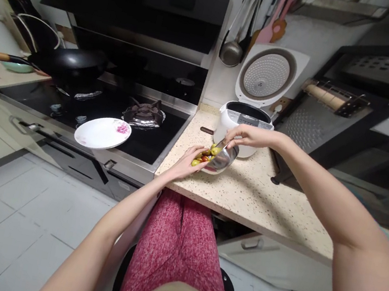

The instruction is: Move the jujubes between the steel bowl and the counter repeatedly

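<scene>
Your right hand (pixel 240 137) is positioned above the steel bowl (pixel 225 159), palm down. Its thumb and fingers are closed on the upper rim, pinching the wall between them. The bowl is tilted, with its mouth toward your left hand (pixel 188 163).

The fingers of your left hand are extended, slightly curved and held close together. They lie along the outer side of the green and red fruits (pixel 204 158), touching them without closing around any one piece. The exact position of your left thumb cannot be determined.

The fruits are grouped at the mouth of the bowl, between the bowl and your left hand. A pale dish (pixel 214 171) shows below the bowl; its contact with the bowl is unclear.

These items are near the front edge of the speckled countertop (pixel 247 190). The rice cooker (pixel 227 121) is directly behind your right hand, lid raised. To the left, a white plate (pixel 102 133) is at the front of the stove (pixel 153 145).
</scene>
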A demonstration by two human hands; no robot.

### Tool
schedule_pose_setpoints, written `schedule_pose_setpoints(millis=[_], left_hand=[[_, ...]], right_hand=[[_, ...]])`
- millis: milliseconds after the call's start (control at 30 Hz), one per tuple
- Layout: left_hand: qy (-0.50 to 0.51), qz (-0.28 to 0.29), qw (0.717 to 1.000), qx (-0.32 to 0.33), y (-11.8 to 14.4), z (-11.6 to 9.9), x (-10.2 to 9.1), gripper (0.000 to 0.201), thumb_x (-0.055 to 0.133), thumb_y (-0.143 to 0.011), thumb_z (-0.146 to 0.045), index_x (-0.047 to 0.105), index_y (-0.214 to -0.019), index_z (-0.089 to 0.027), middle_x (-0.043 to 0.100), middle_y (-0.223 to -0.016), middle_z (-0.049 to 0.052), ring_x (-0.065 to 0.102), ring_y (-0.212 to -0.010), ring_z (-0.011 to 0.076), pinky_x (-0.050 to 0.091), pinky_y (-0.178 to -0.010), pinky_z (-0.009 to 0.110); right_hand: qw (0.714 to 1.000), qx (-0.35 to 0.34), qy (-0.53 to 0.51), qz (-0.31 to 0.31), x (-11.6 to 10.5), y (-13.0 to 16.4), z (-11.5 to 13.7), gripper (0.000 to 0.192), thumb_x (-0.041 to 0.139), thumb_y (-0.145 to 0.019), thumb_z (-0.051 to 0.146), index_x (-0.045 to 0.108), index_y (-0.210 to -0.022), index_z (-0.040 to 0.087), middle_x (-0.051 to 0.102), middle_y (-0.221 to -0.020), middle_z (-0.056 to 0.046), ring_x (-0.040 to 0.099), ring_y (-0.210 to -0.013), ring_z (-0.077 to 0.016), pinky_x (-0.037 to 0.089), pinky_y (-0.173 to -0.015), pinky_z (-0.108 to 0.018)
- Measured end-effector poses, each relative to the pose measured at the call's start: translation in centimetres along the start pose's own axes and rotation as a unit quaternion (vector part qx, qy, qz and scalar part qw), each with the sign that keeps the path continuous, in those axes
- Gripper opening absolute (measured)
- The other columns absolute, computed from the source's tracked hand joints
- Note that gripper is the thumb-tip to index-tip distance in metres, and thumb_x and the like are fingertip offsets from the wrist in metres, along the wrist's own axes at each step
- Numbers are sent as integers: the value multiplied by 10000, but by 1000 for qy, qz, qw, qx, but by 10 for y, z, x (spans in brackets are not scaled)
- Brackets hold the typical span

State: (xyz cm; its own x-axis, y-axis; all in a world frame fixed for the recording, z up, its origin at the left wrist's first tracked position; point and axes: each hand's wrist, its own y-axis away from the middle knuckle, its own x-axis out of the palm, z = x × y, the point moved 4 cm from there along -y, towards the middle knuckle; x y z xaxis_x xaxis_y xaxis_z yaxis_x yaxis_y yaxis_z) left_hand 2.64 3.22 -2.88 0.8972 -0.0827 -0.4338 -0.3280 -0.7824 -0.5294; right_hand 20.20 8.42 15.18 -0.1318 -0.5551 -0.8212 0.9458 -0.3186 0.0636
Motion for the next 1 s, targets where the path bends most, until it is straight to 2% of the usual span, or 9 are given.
schedule_pose_setpoints(millis=[200,433,633,833,1000], left_hand=[[-33,12,999,-5,0,-1,0,557,610,-972,-540,582,-1444,-245,491,-1500,166,444,-1452,357,346,-1250,596],[-67,27,997,-20,1,-1,1,547,671,-939,-509,617,-1405,-227,442,-1551,158,398,-1492,368,315,-1275,580],[-97,48,993,-37,3,-5,1,536,672,-942,-480,603,-1414,-237,373,-1627,138,297,-1569,347,267,-1306,538],[-106,64,991,-51,4,-2,1,586,644,-954,-541,556,-1474,-286,296,-1690,106,171,-1621,342,220,-1316,560],[-112,73,990,-51,5,-3,1,638,656,-951,-541,520,-1515,-277,241,-1717,116,136,-1631,345,193,-1320,570]], right_hand=[[1000,14,23,6,1,9,-4,303,724,-914,528,819,-925,240,782,-913,-37,719,-822,-184,579,-763,-334],[999,29,19,-15,7,24,4,402,722,-880,617,819,-892,228,772,-887,-53,699,-804,-197,552,-751,-343],[995,82,37,32,7,42,9,479,629,-955,606,797,-988,158,751,-975,-107,659,-867,-217,488,-800,-352],[993,92,62,43,-2,30,3,516,617,-949,629,782,-1037,148,751,-960,-97,650,-850,-221,464,-782,-343],[992,84,72,57,-6,23,-2,475,622,-947,618,772,-987,169,739,-886,-60,620,-771,-187,443,-720,-312]])
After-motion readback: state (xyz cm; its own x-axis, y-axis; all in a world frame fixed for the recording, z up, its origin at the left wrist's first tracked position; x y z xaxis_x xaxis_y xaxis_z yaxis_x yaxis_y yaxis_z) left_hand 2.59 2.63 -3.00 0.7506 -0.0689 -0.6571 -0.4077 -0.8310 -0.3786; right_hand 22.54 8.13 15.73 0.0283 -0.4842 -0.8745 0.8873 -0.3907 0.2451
